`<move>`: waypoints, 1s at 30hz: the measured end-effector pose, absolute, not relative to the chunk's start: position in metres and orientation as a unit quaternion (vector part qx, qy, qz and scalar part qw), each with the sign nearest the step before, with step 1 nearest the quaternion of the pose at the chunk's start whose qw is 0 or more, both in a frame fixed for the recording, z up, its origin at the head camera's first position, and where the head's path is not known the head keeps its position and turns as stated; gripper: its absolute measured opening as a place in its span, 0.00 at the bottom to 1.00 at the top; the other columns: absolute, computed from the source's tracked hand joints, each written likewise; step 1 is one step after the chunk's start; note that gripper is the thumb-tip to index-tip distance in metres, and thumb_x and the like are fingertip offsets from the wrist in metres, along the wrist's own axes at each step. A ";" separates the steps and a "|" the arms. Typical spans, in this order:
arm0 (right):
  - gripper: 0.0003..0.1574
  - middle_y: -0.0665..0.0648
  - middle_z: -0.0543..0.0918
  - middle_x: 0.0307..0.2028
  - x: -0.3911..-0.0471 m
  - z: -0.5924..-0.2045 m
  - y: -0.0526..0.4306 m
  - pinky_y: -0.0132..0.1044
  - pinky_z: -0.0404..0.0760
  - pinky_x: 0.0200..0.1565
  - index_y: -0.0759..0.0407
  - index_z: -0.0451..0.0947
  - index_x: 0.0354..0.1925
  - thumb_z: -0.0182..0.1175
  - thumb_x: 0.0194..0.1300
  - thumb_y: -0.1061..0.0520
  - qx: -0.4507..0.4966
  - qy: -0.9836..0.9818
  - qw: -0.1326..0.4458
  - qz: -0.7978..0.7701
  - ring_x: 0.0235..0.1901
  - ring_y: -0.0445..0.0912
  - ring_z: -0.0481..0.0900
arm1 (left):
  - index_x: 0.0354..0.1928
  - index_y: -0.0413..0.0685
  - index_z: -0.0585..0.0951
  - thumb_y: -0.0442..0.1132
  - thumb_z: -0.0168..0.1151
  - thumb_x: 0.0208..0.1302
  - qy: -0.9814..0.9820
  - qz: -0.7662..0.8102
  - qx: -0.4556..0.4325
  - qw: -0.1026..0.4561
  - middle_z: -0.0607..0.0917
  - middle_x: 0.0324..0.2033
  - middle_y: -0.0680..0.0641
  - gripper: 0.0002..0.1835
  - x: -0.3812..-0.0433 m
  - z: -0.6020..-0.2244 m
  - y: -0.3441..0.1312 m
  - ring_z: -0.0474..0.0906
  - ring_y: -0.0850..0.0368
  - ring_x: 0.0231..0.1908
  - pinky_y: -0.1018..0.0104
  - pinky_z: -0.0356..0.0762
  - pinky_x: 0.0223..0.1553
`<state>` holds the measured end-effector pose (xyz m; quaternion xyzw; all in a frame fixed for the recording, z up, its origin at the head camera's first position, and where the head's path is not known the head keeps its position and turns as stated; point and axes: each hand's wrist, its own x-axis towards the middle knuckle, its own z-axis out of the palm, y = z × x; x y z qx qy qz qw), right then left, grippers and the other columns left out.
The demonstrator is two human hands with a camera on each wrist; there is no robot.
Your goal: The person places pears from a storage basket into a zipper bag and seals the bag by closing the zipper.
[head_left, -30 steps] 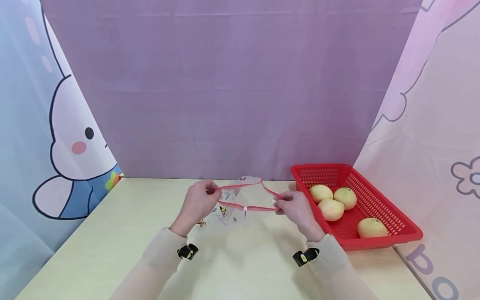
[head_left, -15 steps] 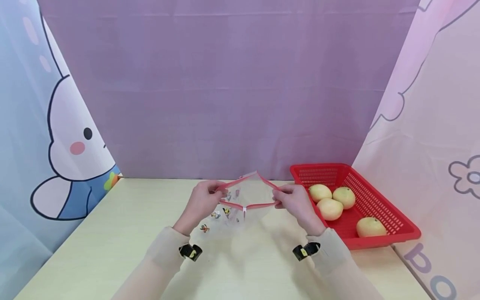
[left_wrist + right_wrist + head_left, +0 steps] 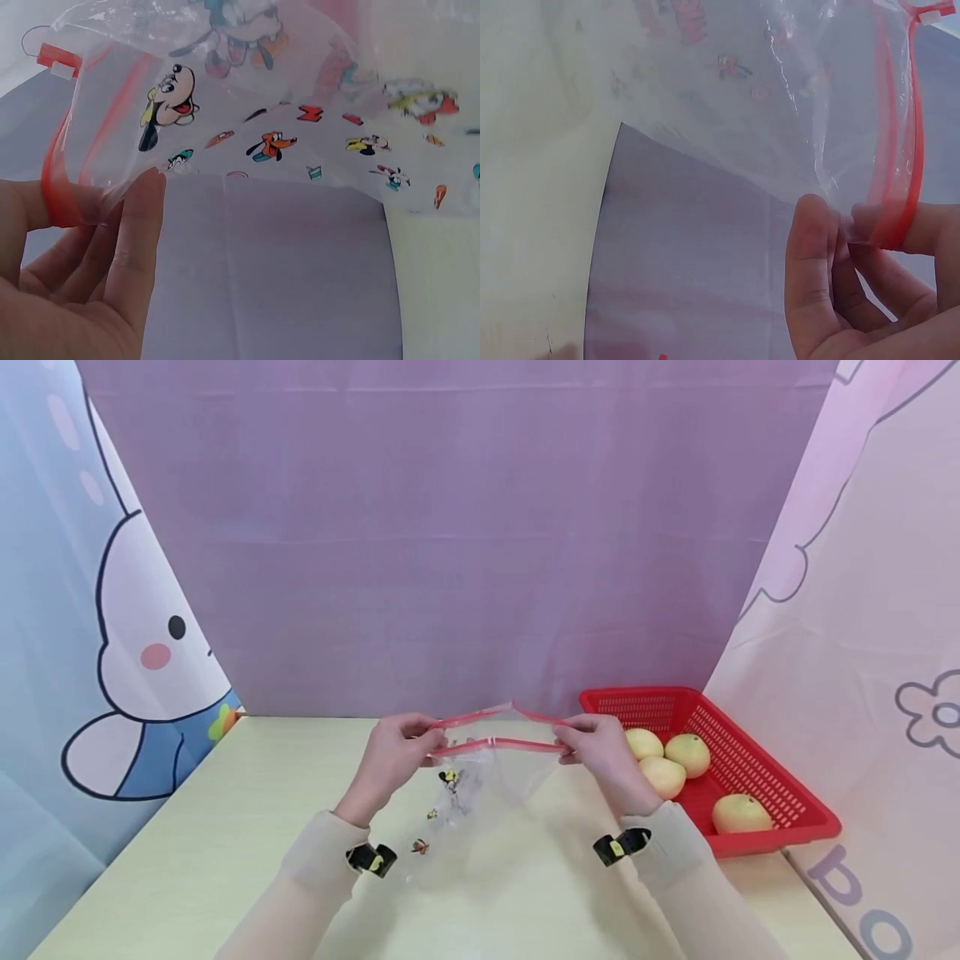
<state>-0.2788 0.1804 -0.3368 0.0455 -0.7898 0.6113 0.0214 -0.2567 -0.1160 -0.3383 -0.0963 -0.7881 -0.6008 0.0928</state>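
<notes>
A clear plastic zip bag (image 3: 468,785) with small cartoon prints hangs between both hands above the table. Its mouth has a red rim and gapes a little; a pale slider sits near the middle of the near edge. My left hand (image 3: 393,756) pinches the rim's left end between thumb and fingers. At the right end, my right hand (image 3: 600,756) pinches the rim the same way. In the left wrist view the printed bag (image 3: 277,142) stretches away from the fingertips. The right wrist view shows the bag (image 3: 727,90) with fewer prints.
A red plastic basket (image 3: 798,777) stands on the right of the pale table (image 3: 225,827), beside my right hand. Several round pale-yellow fruits (image 3: 687,754) lie in it. A purple cloth (image 3: 480,543) hangs behind the table, with printed cloths at both sides.
The near rim of the bag has risen towards the far rim, so the mouth looks narrower. The bag's body hangs lower towards me. My hands have moved slightly apart.
</notes>
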 end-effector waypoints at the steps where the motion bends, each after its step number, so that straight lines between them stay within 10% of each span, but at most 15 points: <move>1: 0.18 0.60 0.84 0.37 -0.279 -0.336 0.181 0.39 0.89 0.42 0.69 0.83 0.53 0.64 0.72 0.56 0.045 -0.789 0.019 0.613 0.34 0.50 0.84 | 0.47 0.36 0.86 0.32 0.64 0.68 -0.789 -0.600 -0.095 0.094 0.88 0.35 0.41 0.09 -0.256 -0.337 -0.117 0.87 0.51 0.33 0.62 0.89 0.35; 30: 0.21 0.65 0.84 0.39 -0.281 -0.308 0.177 0.42 0.89 0.44 0.71 0.81 0.54 0.64 0.72 0.56 0.084 -0.816 0.006 0.571 0.32 0.51 0.86 | 0.45 0.32 0.85 0.38 0.64 0.71 -0.783 -0.602 -0.113 0.107 0.85 0.34 0.36 0.12 -0.252 -0.328 -0.109 0.85 0.52 0.30 0.62 0.89 0.33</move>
